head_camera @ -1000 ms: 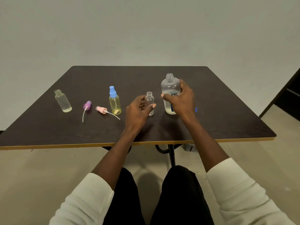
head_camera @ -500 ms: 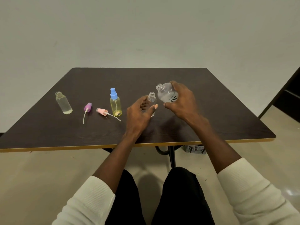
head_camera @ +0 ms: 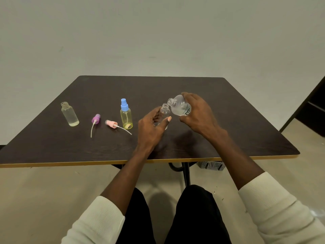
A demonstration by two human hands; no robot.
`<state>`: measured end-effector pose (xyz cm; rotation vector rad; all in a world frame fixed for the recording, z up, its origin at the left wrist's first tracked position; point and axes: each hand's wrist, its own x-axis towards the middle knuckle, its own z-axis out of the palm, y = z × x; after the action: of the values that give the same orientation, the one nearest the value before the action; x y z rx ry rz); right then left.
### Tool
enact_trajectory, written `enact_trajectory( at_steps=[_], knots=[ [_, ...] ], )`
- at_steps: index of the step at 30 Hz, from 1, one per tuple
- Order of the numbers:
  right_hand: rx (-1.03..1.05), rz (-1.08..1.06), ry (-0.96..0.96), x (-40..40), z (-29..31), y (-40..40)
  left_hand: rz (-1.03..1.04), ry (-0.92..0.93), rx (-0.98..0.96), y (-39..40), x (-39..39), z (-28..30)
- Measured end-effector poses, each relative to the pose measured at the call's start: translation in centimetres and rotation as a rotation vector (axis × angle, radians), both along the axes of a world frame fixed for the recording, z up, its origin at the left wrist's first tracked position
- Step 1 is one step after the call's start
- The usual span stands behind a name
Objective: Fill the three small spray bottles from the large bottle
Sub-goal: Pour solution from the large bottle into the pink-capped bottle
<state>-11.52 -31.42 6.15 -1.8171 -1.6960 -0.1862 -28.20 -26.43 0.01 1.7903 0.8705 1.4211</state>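
Note:
My right hand grips the large clear bottle, tilted left with its open neck just above the mouth of a small clear bottle. My left hand wraps that small bottle, which stands uncapped on the dark table. A yellow spray bottle with a blue spray top stands left of my left hand. Another uncapped small clear bottle stands at the far left.
A purple spray top and a pink spray top lie on the table between the two left bottles, their dip tubes trailing toward me. The table's yellow front edge runs just beyond my knees.
My right hand lifted the large bottle off the table and tipped it left, bringing its neck to the mouth of the small bottle. My left hand kept its hold.

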Motion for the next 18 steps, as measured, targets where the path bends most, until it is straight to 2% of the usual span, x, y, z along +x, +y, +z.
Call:
enact_trajectory(
  at_steps=[18],
  knots=[
    [0.005, 0.055, -0.116, 0.6, 1.1, -0.4, 0.004, 0.033, 0.050, 0.1, 0.0, -0.1]
  ],
)
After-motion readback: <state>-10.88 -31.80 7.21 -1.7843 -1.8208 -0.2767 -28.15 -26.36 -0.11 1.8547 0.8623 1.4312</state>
